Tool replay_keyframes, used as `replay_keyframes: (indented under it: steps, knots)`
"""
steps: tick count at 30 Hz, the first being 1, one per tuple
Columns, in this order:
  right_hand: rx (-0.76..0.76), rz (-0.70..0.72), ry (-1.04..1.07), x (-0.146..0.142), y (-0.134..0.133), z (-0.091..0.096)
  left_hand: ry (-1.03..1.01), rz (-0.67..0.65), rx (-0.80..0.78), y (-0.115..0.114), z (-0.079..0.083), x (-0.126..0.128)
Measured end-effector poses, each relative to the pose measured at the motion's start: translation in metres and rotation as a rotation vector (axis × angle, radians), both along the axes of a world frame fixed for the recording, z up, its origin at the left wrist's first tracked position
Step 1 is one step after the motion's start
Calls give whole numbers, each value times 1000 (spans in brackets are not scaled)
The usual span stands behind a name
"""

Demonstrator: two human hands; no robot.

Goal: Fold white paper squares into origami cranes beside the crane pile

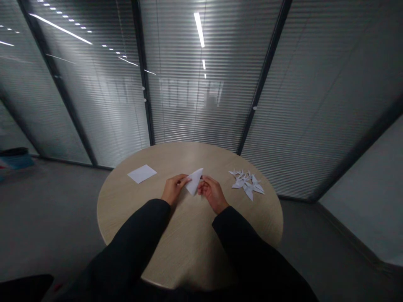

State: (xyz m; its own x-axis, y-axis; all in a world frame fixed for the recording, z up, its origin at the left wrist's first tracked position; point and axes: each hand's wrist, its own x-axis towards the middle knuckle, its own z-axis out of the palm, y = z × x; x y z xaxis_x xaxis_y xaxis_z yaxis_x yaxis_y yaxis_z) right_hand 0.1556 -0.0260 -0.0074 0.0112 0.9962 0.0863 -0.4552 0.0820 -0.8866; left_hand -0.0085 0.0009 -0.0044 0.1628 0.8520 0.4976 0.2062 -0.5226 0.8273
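Over the middle of the round table, a white sheet of paper folded into a triangle [194, 182] is held up between my two hands. My left hand [175, 187] pinches its left side between thumb and fingers. At its right edge, my right hand [213, 192] is closed, thumb against the forefinger, close to the upper corner; whether it grips the paper there is hard to make out. To the right lies a cluster of folded white paper cranes [245, 182]. Flat on the left side is a stack or sheet of white paper [142, 173].
The round wooden table [185, 235] has its curved edge around my forearms. Beyond it stands a glass wall with blinds [201, 113] in dark frames. A blue bin with a black rim [16, 158] is on the floor at far left.
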Motion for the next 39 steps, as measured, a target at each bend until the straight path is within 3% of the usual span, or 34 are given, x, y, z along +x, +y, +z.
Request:
replay_keyframes:
  steps: [5,10,16,39]
  knots:
    - [202,-213,-237,2,3,0,-144,-114,-224,6,-4,5]
    - [221,-186,-266,2,2,0,-158,-215,-329,7,-11,8]
    - [173,-174,-272,2,0,-1,-97,-275,-307,3,-12,9]
    - [126,-367,-167,3,6,0,107,-238,-196,5,-14,7]
